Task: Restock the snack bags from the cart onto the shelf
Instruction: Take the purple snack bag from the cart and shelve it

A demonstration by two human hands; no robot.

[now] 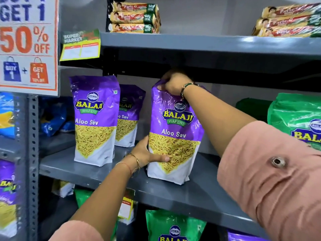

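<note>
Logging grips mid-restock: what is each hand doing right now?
Left hand: fingers closed on the lower side of the purple Aloo Sev bag.
Right hand: fingers closed on that bag's top edge.

Bright, even light from above, glare on the glossy purple snack bag [174,129], edges bent and softly blurred.

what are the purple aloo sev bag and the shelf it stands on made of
Purple Aloo Sev bag: looks like glossy plastic film, judging by its bright highlights and fine creases near the top, where the right hand pinches it.
Shelf: seemingly painted metal, smooth grey with a soft sheen; its slotted upright suggests steel.
</note>
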